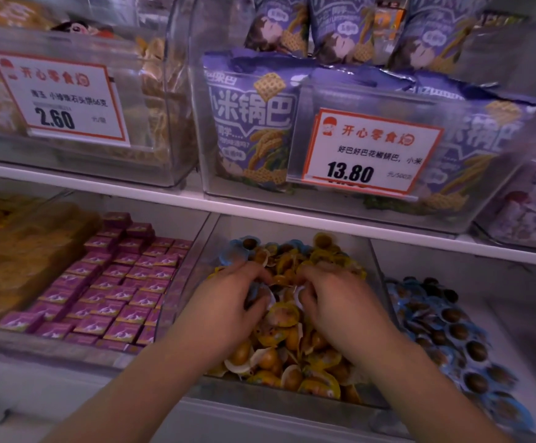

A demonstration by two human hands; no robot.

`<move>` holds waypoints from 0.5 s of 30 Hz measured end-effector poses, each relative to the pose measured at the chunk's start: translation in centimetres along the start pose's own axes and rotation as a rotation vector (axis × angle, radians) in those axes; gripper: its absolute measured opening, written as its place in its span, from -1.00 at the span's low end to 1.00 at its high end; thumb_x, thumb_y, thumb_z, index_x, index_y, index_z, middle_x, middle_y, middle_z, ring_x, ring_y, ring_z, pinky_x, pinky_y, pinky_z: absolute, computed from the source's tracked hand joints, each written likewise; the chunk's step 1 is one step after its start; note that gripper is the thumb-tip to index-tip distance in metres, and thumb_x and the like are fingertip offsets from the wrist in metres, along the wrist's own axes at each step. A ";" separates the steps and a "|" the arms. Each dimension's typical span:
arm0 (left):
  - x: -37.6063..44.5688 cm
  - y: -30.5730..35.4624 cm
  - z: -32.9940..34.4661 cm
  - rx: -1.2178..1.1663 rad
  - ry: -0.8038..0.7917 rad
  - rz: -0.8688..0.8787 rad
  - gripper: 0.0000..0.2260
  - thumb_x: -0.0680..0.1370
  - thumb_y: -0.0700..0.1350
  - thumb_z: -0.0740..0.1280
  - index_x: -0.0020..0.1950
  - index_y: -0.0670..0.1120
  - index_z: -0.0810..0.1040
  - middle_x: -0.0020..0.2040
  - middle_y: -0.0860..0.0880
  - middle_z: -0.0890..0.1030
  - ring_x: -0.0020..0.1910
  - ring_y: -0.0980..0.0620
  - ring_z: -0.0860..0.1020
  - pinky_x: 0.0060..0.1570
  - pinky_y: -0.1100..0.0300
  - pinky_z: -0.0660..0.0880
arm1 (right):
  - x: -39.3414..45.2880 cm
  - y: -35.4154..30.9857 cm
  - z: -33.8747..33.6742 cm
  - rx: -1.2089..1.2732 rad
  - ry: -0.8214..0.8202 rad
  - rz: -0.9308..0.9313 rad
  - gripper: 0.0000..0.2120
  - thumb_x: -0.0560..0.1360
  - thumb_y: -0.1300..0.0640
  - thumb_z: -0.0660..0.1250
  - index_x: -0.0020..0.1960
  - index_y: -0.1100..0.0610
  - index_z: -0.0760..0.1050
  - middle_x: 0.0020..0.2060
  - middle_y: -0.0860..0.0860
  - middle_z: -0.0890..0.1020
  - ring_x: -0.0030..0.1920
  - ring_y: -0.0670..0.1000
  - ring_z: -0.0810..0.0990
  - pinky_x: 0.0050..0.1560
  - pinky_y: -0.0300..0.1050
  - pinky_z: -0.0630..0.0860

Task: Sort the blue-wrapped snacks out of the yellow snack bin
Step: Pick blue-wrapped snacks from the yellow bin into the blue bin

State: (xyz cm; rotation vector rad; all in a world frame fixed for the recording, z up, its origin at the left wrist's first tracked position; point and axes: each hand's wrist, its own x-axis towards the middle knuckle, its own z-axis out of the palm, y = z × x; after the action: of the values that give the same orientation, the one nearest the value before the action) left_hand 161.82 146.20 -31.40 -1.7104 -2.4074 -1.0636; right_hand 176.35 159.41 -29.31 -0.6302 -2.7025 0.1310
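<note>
The clear yellow snack bin (376,276) on the lower shelf is full of yellow-wrapped snacks (284,362). A few blue-wrapped snacks (233,252) lie at its back left corner. Both my hands are inside the bin, close together over the middle of the pile. The fingers of my left hand (231,295) are curled round a bit of blue wrapper (253,290). My right hand (334,294) has its fingers curled down into the pile, pinching a pale wrapper edge (298,295). What lies under both palms is hidden.
To the right, a bin of blue-wrapped snacks (445,334). To the left, a bin of purple boxes (110,289). The white shelf edge (292,215) runs just above. Over it stand bins of purple bags (254,123) with price tags (369,151).
</note>
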 end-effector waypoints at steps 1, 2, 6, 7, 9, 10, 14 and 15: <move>0.0 0.1 0.0 -0.038 0.037 -0.027 -0.81 0.53 -0.02 0.38 0.13 0.11 0.56 0.05 0.17 0.56 0.02 0.17 0.53 -0.06 0.32 0.46 | 0.1 -0.2 0.1 -0.030 0.005 0.005 -0.85 0.56 0.04 0.21 0.01 0.04 0.52 -0.12 -0.03 0.53 -0.09 0.08 0.57 -0.29 -0.09 0.33; 0.1 0.2 -0.1 -0.096 0.080 -0.062 -0.81 0.55 -0.03 0.37 0.16 0.08 0.57 0.08 0.15 0.57 0.04 0.20 0.53 -0.01 0.34 0.46 | 0.0 -0.4 0.2 -0.021 0.025 0.022 -0.85 0.56 0.04 0.21 0.00 0.04 0.53 -0.11 -0.01 0.56 -0.10 0.09 0.57 -0.28 -0.08 0.36; 0.6 1.6 -1.3 -0.586 0.234 -0.231 -0.89 0.58 -0.12 0.36 0.04 0.08 0.63 -0.11 0.15 0.69 -0.06 0.26 0.62 -0.11 0.46 0.46 | 0.0 -1.0 -0.9 0.398 0.314 0.222 -0.80 0.55 0.14 0.23 -0.06 0.02 0.63 -0.15 -0.09 0.67 -0.15 -0.13 0.60 -0.14 -0.21 0.52; 0.8 2.3 -1.6 -0.704 0.251 -0.248 -0.88 0.58 -0.14 0.35 0.01 0.06 0.64 -0.12 0.14 0.70 -0.09 0.24 0.64 -0.14 0.44 0.48 | 0.1 -1.3 -1.3 0.598 0.333 0.319 -0.77 0.56 0.18 0.23 -0.10 0.01 0.65 -0.16 -0.12 0.68 -0.14 -0.17 0.61 -0.11 -0.26 0.53; 0.7 3.5 -1.5 -0.829 0.264 -0.216 -0.88 0.59 -0.18 0.34 0.00 0.01 0.64 -0.13 0.11 0.71 -0.12 0.20 0.65 -0.15 0.43 0.49 | 0.1 -2.3 -1.9 1.185 0.214 0.554 -0.78 0.53 0.19 0.27 -0.12 0.05 0.70 -0.17 -0.03 0.72 -0.11 -0.07 0.68 -0.07 -0.12 0.61; 0.5 4.1 -1.2 -0.830 0.262 -0.170 -0.88 0.59 -0.20 0.34 0.01 -0.01 0.63 -0.12 0.11 0.71 -0.11 0.21 0.65 -0.13 0.43 0.49 | 0.1 -3.1 -2.1 1.498 0.079 0.641 -0.80 0.51 0.13 0.28 -0.08 0.09 0.70 -0.15 0.06 0.72 -0.12 0.05 0.70 -0.13 -0.02 0.63; -0.7 5.2 0.7 -0.425 0.217 0.066 -0.70 0.55 -0.08 0.32 0.25 0.20 0.49 0.16 0.21 0.57 0.19 0.19 0.53 0.18 0.34 0.40 | -0.5 -5.3 -2.1 2.065 -0.174 0.815 -0.56 0.54 -0.11 0.22 0.17 0.19 0.64 0.12 0.24 0.66 0.11 0.17 0.66 0.14 0.07 0.57; -0.8 5.1 1.2 -0.349 0.197 0.119 -0.59 0.54 -0.09 0.33 0.34 0.23 0.41 0.24 0.22 0.51 0.27 0.17 0.47 0.27 0.31 0.35 | -0.7 -5.4 -2.1 2.136 -0.162 0.818 -0.55 0.53 -0.09 0.25 0.20 0.21 0.62 0.16 0.25 0.64 0.18 0.16 0.64 0.22 0.04 0.53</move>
State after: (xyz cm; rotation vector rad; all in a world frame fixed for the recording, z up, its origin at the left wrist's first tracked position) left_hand 166.88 147.01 -29.95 -1.7115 -2.0680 -1.6235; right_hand 175.44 154.28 -26.69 -0.6939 -0.8261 2.5461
